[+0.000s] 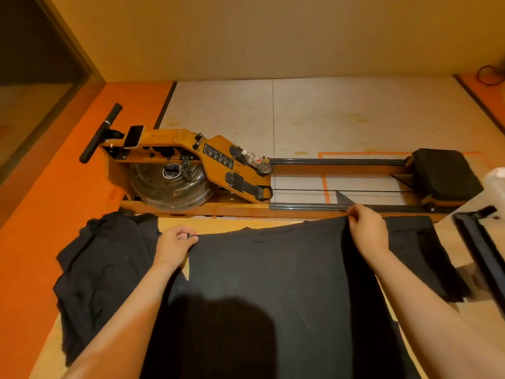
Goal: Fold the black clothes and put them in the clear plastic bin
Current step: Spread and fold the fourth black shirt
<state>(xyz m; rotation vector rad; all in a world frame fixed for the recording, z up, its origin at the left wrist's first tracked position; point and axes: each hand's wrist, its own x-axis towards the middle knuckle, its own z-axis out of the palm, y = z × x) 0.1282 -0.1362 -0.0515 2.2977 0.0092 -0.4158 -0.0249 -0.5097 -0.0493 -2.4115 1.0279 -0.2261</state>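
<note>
Fingers of the left hand (177, 243) are curled and pinch the far left corner of a black garment (273, 283); the thumb and fingers of the right hand (367, 231) are closed on its far edge, further right, where the cloth bunches into a small ridge. Both forearms reach over the garment, which is spread mostly flat on a light wooden table (224, 224), near edge out of frame, with a part running on to the right past the right hand. Just left of it, a crumpled heap of black clothes (101, 269) hangs over the table's left edge. Beyond the table's far edge, a wooden rowing machine (191, 165) sits on the floor: water tank at left, black seat (444, 173) at right, plastic bottle (257, 161) lying by the footrests. White mat (328, 119) under it, orange floor (41, 242) to the left. At the right edge sits a dark-framed object (481, 250), cut off; cannot tell if it is the bin.
</note>
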